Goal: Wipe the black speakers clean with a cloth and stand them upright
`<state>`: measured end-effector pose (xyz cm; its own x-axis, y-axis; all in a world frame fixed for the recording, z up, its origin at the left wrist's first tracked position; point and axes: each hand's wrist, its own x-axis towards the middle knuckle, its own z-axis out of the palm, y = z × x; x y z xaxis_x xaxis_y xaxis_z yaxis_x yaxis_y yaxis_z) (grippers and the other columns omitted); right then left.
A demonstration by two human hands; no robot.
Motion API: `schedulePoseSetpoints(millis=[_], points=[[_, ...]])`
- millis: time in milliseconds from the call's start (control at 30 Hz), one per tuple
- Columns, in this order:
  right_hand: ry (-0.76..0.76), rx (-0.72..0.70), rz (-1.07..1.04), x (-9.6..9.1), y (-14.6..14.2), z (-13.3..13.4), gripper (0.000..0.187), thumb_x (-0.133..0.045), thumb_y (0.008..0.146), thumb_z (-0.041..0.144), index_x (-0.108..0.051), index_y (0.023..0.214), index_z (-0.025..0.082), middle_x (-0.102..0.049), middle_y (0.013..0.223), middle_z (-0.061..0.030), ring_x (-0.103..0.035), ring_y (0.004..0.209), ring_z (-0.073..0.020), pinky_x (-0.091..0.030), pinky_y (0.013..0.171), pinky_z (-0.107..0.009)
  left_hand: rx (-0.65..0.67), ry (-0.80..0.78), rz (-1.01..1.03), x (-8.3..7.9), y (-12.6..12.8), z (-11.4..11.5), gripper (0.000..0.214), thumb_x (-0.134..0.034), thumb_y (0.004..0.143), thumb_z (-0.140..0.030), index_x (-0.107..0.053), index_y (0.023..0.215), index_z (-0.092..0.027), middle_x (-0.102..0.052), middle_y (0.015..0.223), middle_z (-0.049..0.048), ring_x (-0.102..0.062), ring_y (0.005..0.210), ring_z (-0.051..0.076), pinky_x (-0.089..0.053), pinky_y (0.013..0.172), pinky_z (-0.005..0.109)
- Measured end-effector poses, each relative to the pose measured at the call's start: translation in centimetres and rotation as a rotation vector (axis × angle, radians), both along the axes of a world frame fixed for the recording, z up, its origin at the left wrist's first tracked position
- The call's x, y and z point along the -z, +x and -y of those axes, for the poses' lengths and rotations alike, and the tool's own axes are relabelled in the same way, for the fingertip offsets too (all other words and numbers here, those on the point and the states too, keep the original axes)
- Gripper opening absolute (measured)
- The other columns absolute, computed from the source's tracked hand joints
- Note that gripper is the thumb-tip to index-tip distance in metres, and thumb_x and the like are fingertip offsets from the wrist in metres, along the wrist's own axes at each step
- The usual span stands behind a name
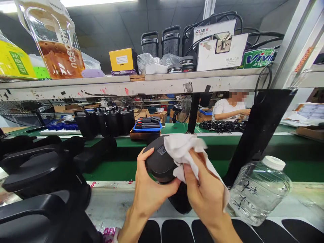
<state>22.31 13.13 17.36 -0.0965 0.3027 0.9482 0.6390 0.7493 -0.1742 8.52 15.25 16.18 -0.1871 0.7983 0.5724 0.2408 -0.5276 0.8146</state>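
My left hand is wrapped round a black rounded device held in front of me, its flat end with a small label turned up. My right hand pinches a white cloth and presses it against the device's right side. The lower part of the device is hidden behind both hands. A clear plastic jug with a white cap lies tilted just right of my right hand.
Several black devices crowd the bench at left. A green conveyor belt runs behind, with more black units and a blue tray. A shelf overhead carries boxes and bottles. Another person sits beyond the belt.
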Motion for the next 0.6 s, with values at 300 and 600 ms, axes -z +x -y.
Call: schedulePoseSetpoints(millis=[300, 600], points=[[-0.281, 0.089, -0.555, -1.3, 1.8, -1.2, 0.029, -0.054, 0.092, 0.035, -0.068, 0.113, 0.021, -0.07, 0.101, -0.0085, -0.068, 0.091, -0.0242, -0.056, 0.076, -0.036, -0.024, -0.028, 0.048, -0.8, 0.8, 0.9, 0.075, -0.081, 0.054, -0.03, -0.045, 0.12, -0.025, -0.048, 0.134, 0.0106, -0.056, 0.115, 0.029, -0.044, 0.101, 0.05], [-0.485, -0.236, -0.92, -2.4, 2.6, -0.7, 0.044, -0.065, 0.083, 0.045, -0.062, 0.119, 0.019, -0.071, 0.11, -0.0095, -0.069, 0.097, -0.0284, -0.058, 0.077, -0.038, 0.043, -0.031, 0.079, -0.4, 0.9, 0.4, 0.076, -0.081, 0.057, -0.03, -0.043, 0.123, -0.025, -0.049, 0.133, 0.0108, -0.057, 0.116, 0.03, -0.044, 0.102, 0.052]])
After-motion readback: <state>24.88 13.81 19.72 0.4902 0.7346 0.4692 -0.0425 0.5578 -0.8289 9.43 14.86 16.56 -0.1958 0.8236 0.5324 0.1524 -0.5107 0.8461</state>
